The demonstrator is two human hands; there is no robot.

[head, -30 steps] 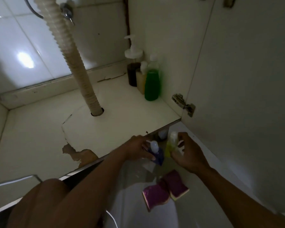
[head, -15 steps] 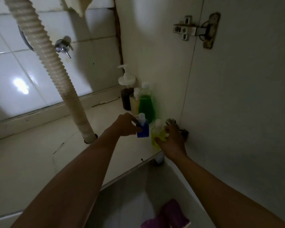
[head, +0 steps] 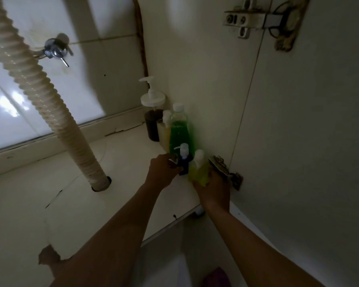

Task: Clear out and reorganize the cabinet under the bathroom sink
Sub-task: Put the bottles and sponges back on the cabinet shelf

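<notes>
The left hand (head: 164, 172) has its fingers curled round a small blue bottle (head: 184, 165) with a white pump top. The right hand (head: 215, 190) holds a small yellow bottle (head: 198, 172) from below. The two small bottles are upright and just beside each other, at the front right of the cabinet floor (head: 71, 204). I cannot tell if they stand on it or hang just above it. Right behind them is a tall green bottle (head: 179, 134) by the side wall. Behind that are a pale bottle (head: 164, 131) and a dark pump bottle (head: 152, 123) in the back corner. A metal hinge (head: 226, 171) is next to the right hand. On the left a ribbed hose (head: 35, 96) goes down into a hole in the cabinet floor. A shiny valve (head: 54, 51) sticks out of the tiled back wall
</notes>
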